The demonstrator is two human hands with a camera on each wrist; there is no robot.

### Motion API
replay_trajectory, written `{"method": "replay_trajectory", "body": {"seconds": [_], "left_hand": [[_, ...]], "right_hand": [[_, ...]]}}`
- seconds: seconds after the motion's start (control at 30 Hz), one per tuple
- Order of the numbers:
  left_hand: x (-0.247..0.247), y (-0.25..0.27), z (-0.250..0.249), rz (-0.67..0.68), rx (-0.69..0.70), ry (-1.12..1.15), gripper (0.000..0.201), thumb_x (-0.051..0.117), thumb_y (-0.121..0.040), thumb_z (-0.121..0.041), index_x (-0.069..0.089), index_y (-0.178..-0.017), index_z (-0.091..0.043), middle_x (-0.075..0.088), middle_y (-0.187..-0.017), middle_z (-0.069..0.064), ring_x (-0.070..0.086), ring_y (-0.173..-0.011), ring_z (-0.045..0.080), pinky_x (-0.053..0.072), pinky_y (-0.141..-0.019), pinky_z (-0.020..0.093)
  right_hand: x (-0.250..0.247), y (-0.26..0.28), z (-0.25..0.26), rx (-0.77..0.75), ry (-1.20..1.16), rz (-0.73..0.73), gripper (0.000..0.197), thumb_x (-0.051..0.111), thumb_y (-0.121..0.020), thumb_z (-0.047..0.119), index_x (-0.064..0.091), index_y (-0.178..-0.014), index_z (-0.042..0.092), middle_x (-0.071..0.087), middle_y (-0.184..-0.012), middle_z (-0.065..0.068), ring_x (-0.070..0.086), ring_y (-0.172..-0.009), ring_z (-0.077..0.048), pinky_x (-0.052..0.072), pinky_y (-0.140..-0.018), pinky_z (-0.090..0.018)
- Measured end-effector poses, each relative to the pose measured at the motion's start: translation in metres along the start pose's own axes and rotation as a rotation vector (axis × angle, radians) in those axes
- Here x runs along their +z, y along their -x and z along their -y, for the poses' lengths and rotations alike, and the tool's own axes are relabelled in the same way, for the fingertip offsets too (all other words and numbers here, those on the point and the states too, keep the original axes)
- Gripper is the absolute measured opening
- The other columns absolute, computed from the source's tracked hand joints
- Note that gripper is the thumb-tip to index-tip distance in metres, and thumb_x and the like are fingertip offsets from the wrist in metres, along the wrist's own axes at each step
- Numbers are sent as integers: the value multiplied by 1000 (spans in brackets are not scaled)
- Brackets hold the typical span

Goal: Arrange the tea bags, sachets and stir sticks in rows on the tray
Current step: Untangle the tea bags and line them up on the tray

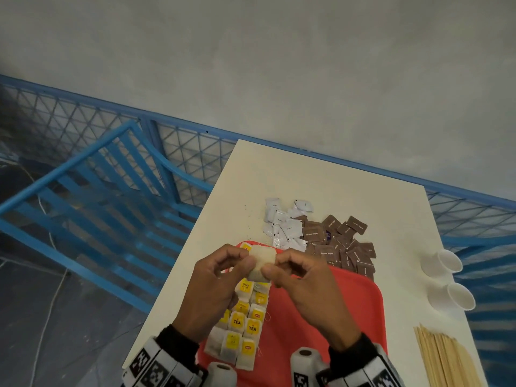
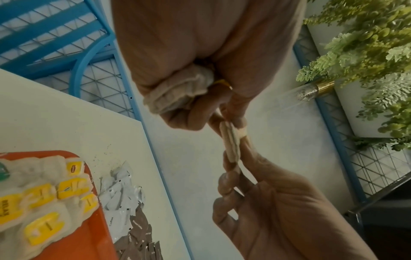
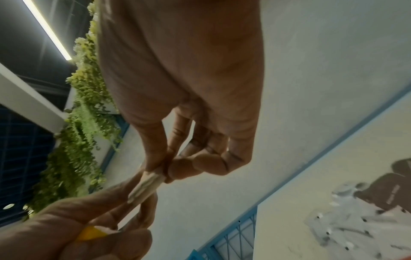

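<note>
Two hands are raised above a red tray (image 1: 349,308), and one tea bag (image 1: 262,263) is pinched between them. The left hand (image 1: 215,283) is placed at the bag's left edge, with thumb and forefinger closed on the paper. In the left wrist view, more tea bags (image 2: 177,93) are seen bunched inside the curled fingers of that same hand, with a yellow tag showing beside them. The right hand (image 1: 304,286) is placed at the bag's right edge, with its thumb and first fingers closed on it and the remaining fingers curled. The bag is thus held in the air between the fingertips of both hands, above the far left part of the tray.

Below the hands, rows of tea bags with yellow tags (image 1: 240,328) are laid on the left side of the tray, touching one another. The right side of the tray is seen as bare red plastic. The tray is set on a white table (image 1: 391,208). Just beyond the tray's far edge, a heap of white sachets (image 1: 284,224) is piled beside a heap of brown sachets (image 1: 343,244), the two heaps touching. Two white paper cups (image 1: 449,277) are lying on their sides near the table's right edge. A bundle of wooden stir sticks (image 1: 444,358) is laid at the near right corner, well apart from the tray.
</note>
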State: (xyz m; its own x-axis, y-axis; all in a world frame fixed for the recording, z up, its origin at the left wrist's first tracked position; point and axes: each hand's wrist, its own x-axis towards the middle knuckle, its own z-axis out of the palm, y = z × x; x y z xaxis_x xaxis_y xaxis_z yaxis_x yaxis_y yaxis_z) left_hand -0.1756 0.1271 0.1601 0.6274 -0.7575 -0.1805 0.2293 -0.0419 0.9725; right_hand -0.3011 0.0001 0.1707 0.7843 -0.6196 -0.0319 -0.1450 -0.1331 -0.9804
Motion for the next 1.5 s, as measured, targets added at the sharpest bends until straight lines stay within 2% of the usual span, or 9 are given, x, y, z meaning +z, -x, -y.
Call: {"method": "replay_trajectory", "body": {"seconds": [0.2,0.37,0.5,0.63,0.87,1.07,1.2,1.3,1.5], "left_hand": [[-27,-9,16,-61,-115,-28,15,62,-93,-30,70,-86,-19,69,-85,13,30,-39,11,29,-39,20],[-50,-9,44,-91,-401,94,36,55,-92,-45,68,-97,-11,65,-74,2,31,-39,8,22,-40,17],[-57,-5,57,-112,-579,298,43,52,-94,-44,64,-101,-4,53,-63,1,33,-36,9,27,-35,15],[-60,-8,57,-128,-601,400,46,50,-95,-46,64,-101,-3,51,-62,2,35,-35,9,30,-35,16],[-53,-14,55,-115,-586,491,54,53,-87,-54,68,-98,-3,58,-69,6,42,-45,13,38,-40,24],[-37,-17,55,-41,-580,501,75,43,-88,-71,67,-113,-4,57,-81,7,45,-58,17,40,-52,29],[-15,-16,52,32,-558,442,83,41,-82,-83,67,-119,-13,62,-95,10,54,-67,20,35,-57,30],[5,-12,51,82,-568,408,87,37,-82,-81,60,-128,-11,60,-84,9,54,-61,18,34,-54,27],[31,-5,56,89,-576,375,91,43,-72,-84,60,-124,-11,51,-69,5,44,-55,19,33,-52,26]], "right_hand": [[-3,-12,-64,217,52,-51,19,74,-86,13,64,-73,4,54,-56,2,45,-51,-7,37,-52,-16],[20,-8,-143,512,150,-17,29,74,-84,11,57,-61,15,52,-51,12,46,-49,-2,39,-53,-18],[35,-14,-164,595,139,-89,31,75,-84,7,57,-58,13,57,-52,6,49,-45,-4,40,-46,-15],[43,-20,-171,648,277,-171,28,80,-78,14,55,-66,14,60,-61,3,50,-47,-2,40,-46,-14],[48,-23,-144,604,429,-171,39,78,-79,25,40,-72,19,49,-73,5,41,-61,-6,29,-50,-21],[34,-9,-56,151,281,-29,24,77,-82,23,55,-76,17,45,-58,10,40,-53,-3,33,-51,-16],[33,8,-16,-68,414,105,14,74,-81,31,65,-92,31,53,-73,14,52,-66,-3,34,-61,-11],[26,8,-15,-63,538,194,16,70,-82,35,65,-97,30,56,-81,21,50,-78,2,33,-69,-11],[2,17,-15,76,499,326,11,75,-81,18,67,-84,11,57,-55,19,55,-57,11,33,-59,-7]]}}
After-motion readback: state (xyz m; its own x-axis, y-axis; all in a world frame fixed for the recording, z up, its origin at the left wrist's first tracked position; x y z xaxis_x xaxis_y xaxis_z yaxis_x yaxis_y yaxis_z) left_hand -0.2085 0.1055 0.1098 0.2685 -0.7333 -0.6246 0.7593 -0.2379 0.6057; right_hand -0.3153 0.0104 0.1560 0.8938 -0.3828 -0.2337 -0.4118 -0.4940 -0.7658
